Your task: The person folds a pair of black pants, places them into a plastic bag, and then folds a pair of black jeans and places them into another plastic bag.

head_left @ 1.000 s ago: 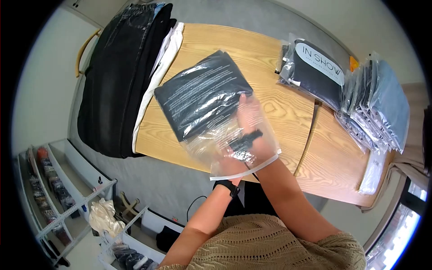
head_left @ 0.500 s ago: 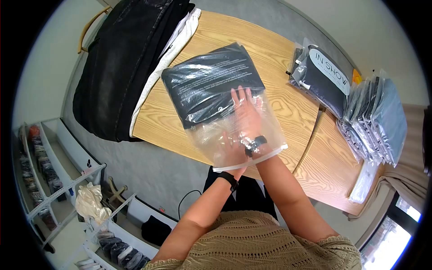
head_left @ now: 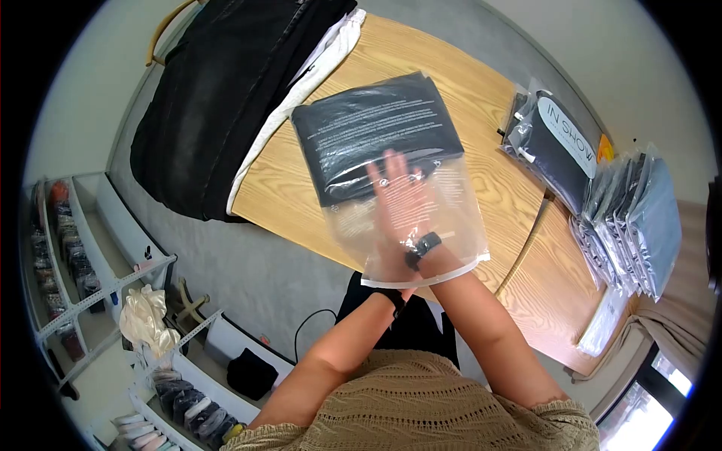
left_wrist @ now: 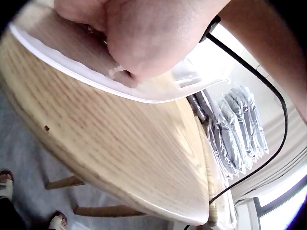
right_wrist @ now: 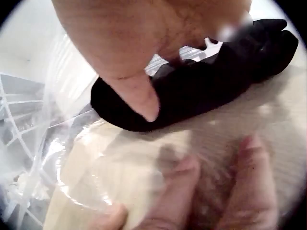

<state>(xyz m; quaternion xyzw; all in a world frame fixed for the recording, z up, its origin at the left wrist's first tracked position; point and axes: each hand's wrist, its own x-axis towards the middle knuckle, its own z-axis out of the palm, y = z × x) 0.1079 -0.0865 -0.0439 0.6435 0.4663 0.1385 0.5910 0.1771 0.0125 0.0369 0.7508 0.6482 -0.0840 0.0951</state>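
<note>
A clear plastic bag (head_left: 459, 218) printed with white text holds a folded black garment (head_left: 376, 113) over the wooden table. My right hand (head_left: 402, 203), a black strap at its wrist, is inside the bag with fingers spread, fingertips at the garment's near edge. In the right wrist view its thumb (right_wrist: 151, 108) lies against the black cloth. My left hand (left_wrist: 144, 38) is at the bag's white-banded mouth, mostly hidden under the right hand in the head view. Separated, fairly straight fingers (right_wrist: 252, 177) of it show low in the right wrist view.
Dark jeans (head_left: 203, 105) and other clothes lie piled on the left of the wooden table (head_left: 293, 218). A bagged dark garment labelled IN SHOW (head_left: 553, 143) and several bagged garments (head_left: 639, 225) stand at the right. White shelving (head_left: 113, 293) is at lower left.
The right fingers have spread out and lie flatter inside the bag. The bag has moved slightly right in the head view, along with the whole scene as the head turned.
</note>
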